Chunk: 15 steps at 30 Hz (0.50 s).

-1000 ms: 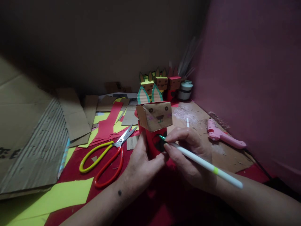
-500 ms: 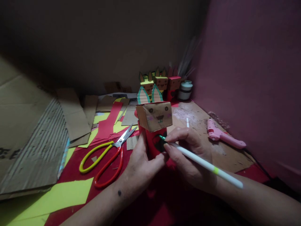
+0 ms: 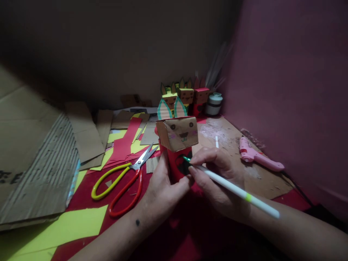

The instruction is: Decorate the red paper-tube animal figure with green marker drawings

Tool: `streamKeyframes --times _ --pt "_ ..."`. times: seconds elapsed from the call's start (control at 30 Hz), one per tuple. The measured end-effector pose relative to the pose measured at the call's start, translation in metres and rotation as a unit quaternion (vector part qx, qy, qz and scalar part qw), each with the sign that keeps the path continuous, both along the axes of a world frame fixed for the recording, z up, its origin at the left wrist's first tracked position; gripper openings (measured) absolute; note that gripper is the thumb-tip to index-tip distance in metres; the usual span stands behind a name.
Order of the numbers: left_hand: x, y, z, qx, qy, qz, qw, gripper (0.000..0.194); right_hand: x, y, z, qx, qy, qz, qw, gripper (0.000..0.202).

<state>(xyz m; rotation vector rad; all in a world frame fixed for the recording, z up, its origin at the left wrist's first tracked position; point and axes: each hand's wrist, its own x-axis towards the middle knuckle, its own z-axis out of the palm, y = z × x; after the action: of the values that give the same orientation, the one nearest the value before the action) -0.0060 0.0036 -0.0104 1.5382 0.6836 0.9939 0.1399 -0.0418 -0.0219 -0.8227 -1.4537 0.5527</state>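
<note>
Left hand (image 3: 168,188), grip wrapped round red box-headed figure (image 3: 179,139), mid-scene, between scissors (image 3: 139,163) on left and pink glue gun (image 3: 254,157) on right. Right hand (image 3: 217,192) holds white marker (image 3: 231,186), green tip (image 3: 186,159) at figure's dark patch (image 3: 181,168).

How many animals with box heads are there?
4: one animal in the left hand; behind it, the left yellow one, middle yellow one, and right red one. More may be hidden.

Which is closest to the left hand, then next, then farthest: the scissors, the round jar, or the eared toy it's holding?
1. Eared toy: held in the left hand.
2. Scissors: lying just to its left.
3. Round jar: farthest, standing at the back.
</note>
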Motion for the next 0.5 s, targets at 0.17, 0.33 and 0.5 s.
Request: streamKeyframes --times 0.17,0.33,0.5 --pt "0.0007 -0.0005 -0.0015 -0.006 -0.001 -0.005 1.000 0.044 -0.0011 0.0010 0.0007 -0.002 -0.001 0.007 1.000 0.017" --pt "0.0014 -0.0008 -0.0012 -0.013 0.005 0.000 1.000 0.042 -0.0024 0.0004 0.0021 -0.013 0.009 -0.017 1.000 0.016" --pt "0.0003 -0.0007 -0.0005 -0.010 0.011 -0.001 1.000 0.045 -0.0020 0.0004 0.0024 -0.014 0.018 -0.029 0.999 0.016"
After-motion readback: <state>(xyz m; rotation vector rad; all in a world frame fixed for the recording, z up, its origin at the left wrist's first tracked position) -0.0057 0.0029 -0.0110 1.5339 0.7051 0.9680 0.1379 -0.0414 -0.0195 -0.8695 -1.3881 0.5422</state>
